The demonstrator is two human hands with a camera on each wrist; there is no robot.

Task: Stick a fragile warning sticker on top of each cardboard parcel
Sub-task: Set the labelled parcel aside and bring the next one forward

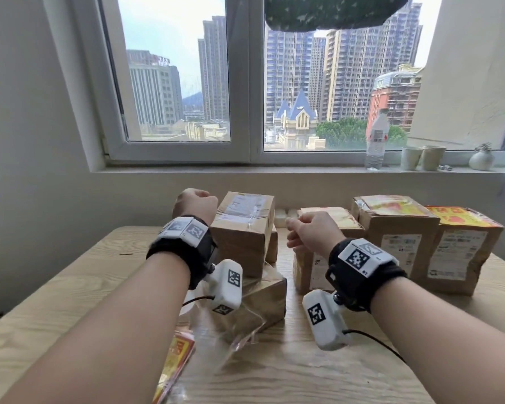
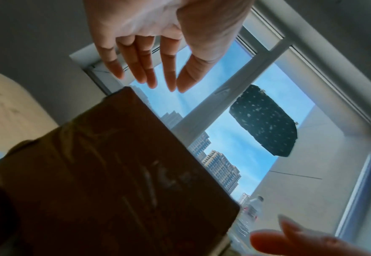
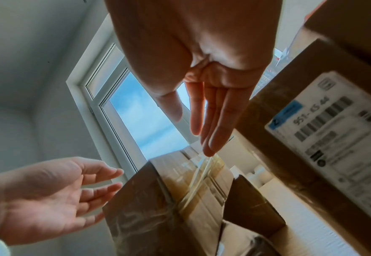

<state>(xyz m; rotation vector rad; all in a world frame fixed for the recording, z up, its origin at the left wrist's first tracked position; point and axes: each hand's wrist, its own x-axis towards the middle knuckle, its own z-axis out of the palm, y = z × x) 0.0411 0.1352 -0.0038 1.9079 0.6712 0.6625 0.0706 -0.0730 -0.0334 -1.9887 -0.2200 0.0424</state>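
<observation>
Both hands, left and right, hover empty and relaxed, flanking the taped parcel.

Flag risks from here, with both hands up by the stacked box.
1. The top box sits on a skewed stack of lower boxes. The left hand and right hand flank it empty, and a push could topple it.
2. The sticker pack lies near the table edge under the left arm, so a sweep back may knock it off.
3. A sticker on the box top may cover its label.
</observation>
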